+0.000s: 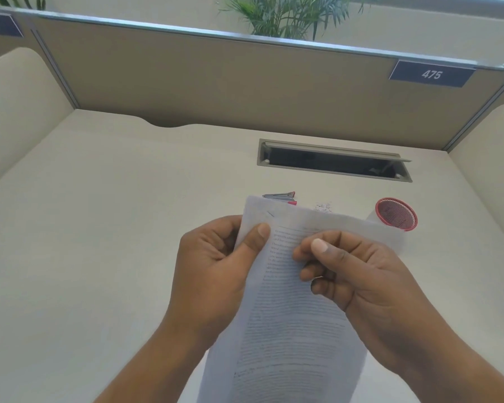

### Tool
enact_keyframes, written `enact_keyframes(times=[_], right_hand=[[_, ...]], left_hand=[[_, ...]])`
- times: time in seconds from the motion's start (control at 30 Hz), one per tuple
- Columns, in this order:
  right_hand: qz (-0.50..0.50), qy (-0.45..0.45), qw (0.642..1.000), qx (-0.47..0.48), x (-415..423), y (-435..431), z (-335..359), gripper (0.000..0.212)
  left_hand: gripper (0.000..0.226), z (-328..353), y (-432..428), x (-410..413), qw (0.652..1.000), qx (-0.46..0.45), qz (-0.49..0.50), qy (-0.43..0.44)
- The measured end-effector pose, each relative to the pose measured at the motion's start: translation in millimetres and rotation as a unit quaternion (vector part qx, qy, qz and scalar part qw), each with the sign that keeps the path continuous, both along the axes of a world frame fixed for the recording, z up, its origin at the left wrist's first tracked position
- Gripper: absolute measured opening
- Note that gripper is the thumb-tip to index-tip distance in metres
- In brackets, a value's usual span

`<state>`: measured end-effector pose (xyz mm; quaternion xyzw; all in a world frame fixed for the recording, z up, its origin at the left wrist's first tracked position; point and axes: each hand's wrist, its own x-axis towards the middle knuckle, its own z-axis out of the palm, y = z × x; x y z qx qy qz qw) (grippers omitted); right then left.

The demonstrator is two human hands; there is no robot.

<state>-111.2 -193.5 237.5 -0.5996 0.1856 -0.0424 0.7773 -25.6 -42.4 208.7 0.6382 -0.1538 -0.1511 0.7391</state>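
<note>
Pinching printed sheets [288, 315] near top, off desk [128, 228]: with left hand [213, 257] at left margin, with right hand [358, 271] just beside, both clamped on paper. Staple [269, 213] just above left thumb. Could tear stapled corner if tugged apart; could spill pages sagging below grip.
</note>
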Motion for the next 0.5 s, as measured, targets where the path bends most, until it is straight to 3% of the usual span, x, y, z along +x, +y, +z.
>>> enact_keyframes(times=[0.17, 0.27, 0.33, 0.4, 0.5], right_hand=[[-0.006, -0.002, 1.000, 0.006, 0.3, -2.3, -0.8, 0.027], [-0.009, 0.003, 1.000, -0.001, 1.0, -4.0, -0.9, 0.032], [-0.009, 0.009, 1.000, -0.012, 1.8, -4.4, -1.6, 0.032], [-0.010, 0.015, 1.000, -0.025, 2.3, -4.3, -3.1, 0.036], [-0.011, 0.015, 0.999, -0.038, 3.0, -4.6, -6.4, 0.025]], left_hand=[[0.012, -1.5, -2.3, -1.9, 1.000, -0.009, -0.003, -0.024], [0.017, -4.0, -5.4, -5.1, 0.986, 0.051, 0.025, -0.158], [0.026, -5.7, -6.3, -6.4, 0.959, 0.084, 0.056, -0.265], [0.019, -7.9, -5.9, -6.1, 0.924, 0.106, 0.074, -0.361], [0.015, -9.9, -5.5, -6.0, 0.889, 0.119, 0.092, -0.432]])
